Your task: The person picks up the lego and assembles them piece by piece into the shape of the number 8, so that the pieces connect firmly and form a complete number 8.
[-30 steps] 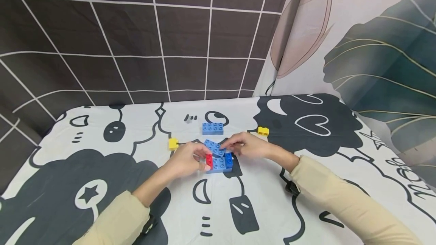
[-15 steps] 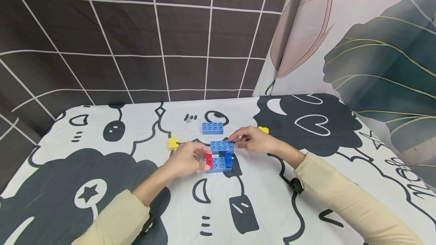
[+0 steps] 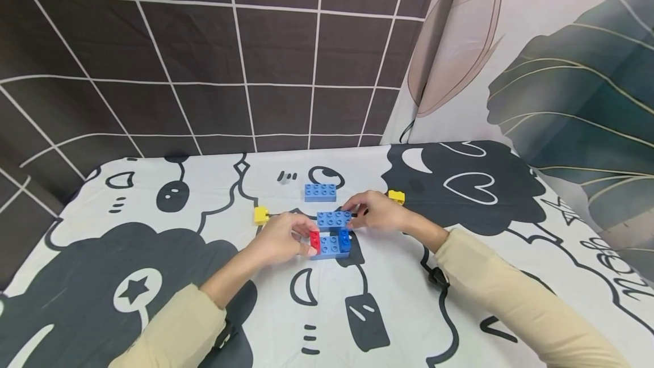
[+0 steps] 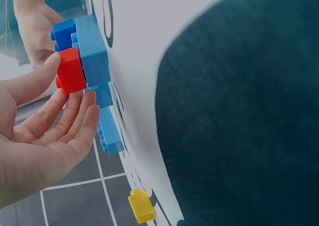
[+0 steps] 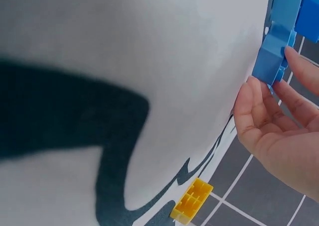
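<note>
A light-blue base brick (image 3: 330, 248) lies on the cloth with a red brick (image 3: 314, 241) on its left end and a dark-blue brick (image 3: 344, 239) on its right end. My left hand (image 3: 278, 240) pinches the red brick between thumb and fingers, as the left wrist view shows. Just behind the base lies a second light-blue brick (image 3: 333, 220), studs up and parallel to it. My right hand (image 3: 377, 210) holds that brick's right end; in the right wrist view the thumb (image 5: 299, 66) lies against its side and the fingertips are at its end.
Farther back, a third light-blue brick (image 3: 320, 192) rests on the patterned cloth (image 3: 286, 322). One yellow brick (image 3: 260, 215) is left of the left hand; another yellow brick (image 3: 396, 196) lies behind the right hand. A dark gridded sheet (image 3: 276, 50) hangs behind.
The second light-blue brick has turned from a slant to lie parallel with the base. My right hand has shifted right to its end. The left hand stays on the red brick.
</note>
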The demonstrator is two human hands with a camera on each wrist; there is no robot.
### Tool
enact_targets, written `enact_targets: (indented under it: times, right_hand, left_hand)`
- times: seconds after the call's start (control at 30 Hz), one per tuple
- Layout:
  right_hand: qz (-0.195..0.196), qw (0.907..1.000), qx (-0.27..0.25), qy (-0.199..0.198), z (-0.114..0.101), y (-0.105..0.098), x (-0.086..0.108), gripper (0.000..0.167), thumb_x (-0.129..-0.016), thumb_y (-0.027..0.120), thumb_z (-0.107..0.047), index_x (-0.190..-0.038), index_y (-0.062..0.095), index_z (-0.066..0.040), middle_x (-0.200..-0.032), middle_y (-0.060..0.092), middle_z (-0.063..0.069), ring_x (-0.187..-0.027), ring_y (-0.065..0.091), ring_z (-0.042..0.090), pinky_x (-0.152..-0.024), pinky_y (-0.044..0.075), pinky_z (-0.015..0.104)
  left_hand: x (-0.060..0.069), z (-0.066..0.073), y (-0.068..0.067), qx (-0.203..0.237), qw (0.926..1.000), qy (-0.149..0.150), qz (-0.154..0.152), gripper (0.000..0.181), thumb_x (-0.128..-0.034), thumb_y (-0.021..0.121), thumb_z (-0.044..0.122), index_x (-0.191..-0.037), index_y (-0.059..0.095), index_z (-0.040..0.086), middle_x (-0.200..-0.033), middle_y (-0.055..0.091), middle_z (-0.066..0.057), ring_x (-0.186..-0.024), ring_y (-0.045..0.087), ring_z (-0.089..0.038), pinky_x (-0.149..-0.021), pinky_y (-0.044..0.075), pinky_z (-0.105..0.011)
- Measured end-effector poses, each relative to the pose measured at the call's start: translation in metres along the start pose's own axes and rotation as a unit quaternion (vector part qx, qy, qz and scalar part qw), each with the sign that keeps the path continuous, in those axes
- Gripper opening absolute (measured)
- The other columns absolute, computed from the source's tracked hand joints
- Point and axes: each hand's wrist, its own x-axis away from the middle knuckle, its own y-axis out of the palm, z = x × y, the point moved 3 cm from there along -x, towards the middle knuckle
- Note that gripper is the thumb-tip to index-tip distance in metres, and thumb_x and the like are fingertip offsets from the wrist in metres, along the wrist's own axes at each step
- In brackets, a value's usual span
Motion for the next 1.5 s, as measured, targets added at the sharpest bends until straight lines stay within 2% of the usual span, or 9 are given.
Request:
enact_targets:
  times: [0.2,0.37,0.6,0.77,0.93,1.1,1.27,1.5]
  right_hand:
    - [0.005,0.9999,0.010,-0.007,0.000,-0.002,0.004,0.030,-0.076,0.073,-0.007,-0.104,0.065,0.002,-0.092,0.064,0.006,-0.071,0.051,0.014,-0.062,0.043,0.024]
    - [0.011,0.9998,0.006,-0.012,-0.001,-0.009,0.010,0.029,-0.077,0.071,-0.004,-0.104,0.065,0.002,-0.094,0.064,0.007,-0.074,0.052,0.016,-0.064,0.044,0.025]
    - [0.036,0.9989,0.013,-0.025,-0.010,-0.025,0.019,0.028,-0.076,0.072,-0.006,-0.103,0.066,0.001,-0.091,0.065,0.005,-0.075,0.054,0.015,-0.062,0.044,0.026]
    - [0.036,0.9984,0.000,-0.043,-0.018,-0.031,0.026,0.029,-0.076,0.072,-0.006,-0.103,0.065,0.002,-0.089,0.064,0.006,-0.073,0.054,0.016,-0.056,0.044,0.025]
    - [0.020,0.9973,-0.023,-0.066,-0.028,-0.028,0.030,0.028,-0.077,0.072,-0.005,-0.103,0.065,0.002,-0.082,0.062,0.005,-0.069,0.053,0.014,-0.057,0.044,0.024]
    - [0.000,0.9963,-0.037,-0.077,-0.036,-0.020,0.032,0.029,-0.077,0.071,-0.005,-0.105,0.064,0.003,-0.088,0.063,0.006,-0.069,0.054,0.014,-0.058,0.045,0.024]
    - [-0.011,0.9959,-0.055,-0.071,-0.040,-0.014,0.031,0.030,-0.078,0.071,-0.005,-0.106,0.063,0.003,-0.089,0.063,0.005,-0.072,0.055,0.015,-0.058,0.045,0.023]
    - [-0.006,0.9963,-0.049,-0.070,-0.040,-0.006,0.028,0.028,-0.077,0.071,-0.005,-0.104,0.065,0.002,-0.090,0.062,0.002,-0.072,0.055,0.012,-0.059,0.047,0.024]
  left_hand:
    - [0.000,0.000,0.001,0.002,1.0000,0.002,0.002,0.025,-0.0699,0.078,0.007,-0.093,0.067,0.009,-0.086,0.064,0.002,-0.090,0.059,-0.018,-0.081,0.048,-0.038]
    - [0.000,0.000,0.001,0.004,1.0000,0.004,-0.002,0.025,-0.0704,0.077,0.006,-0.093,0.067,0.008,-0.086,0.063,0.001,-0.090,0.059,-0.018,-0.081,0.047,-0.038]
    - [0.000,0.000,0.001,0.000,1.0000,0.003,0.002,0.025,-0.0702,0.077,0.005,-0.093,0.067,0.009,-0.087,0.064,0.002,-0.090,0.059,-0.018,-0.080,0.048,-0.037]
    - [0.000,0.000,0.001,0.005,1.0000,0.002,0.003,0.026,-0.0700,0.077,0.004,-0.093,0.067,0.008,-0.086,0.063,0.002,-0.089,0.059,-0.019,-0.080,0.048,-0.037]
    - [0.001,0.001,0.001,0.003,1.0000,0.007,-0.003,0.026,-0.0705,0.076,0.004,-0.095,0.067,0.007,-0.087,0.064,0.000,-0.089,0.059,-0.019,-0.079,0.049,-0.037]
    - [0.001,0.002,0.001,-0.006,1.0000,0.005,-0.005,0.033,-0.0711,0.076,0.006,-0.102,0.065,0.004,-0.092,0.064,-0.002,-0.092,0.059,-0.021,-0.081,0.049,-0.037]
    - [0.000,0.001,0.002,-0.006,0.9999,-0.006,-0.005,0.036,-0.0710,0.077,0.006,-0.105,0.065,0.004,-0.093,0.065,-0.003,-0.093,0.060,-0.022,-0.083,0.048,-0.040]
    - [-0.001,0.001,0.002,-0.020,0.9998,-0.001,-0.005,0.036,-0.0704,0.078,0.007,-0.104,0.064,0.003,-0.091,0.064,-0.002,-0.091,0.060,-0.021,-0.082,0.048,-0.038]
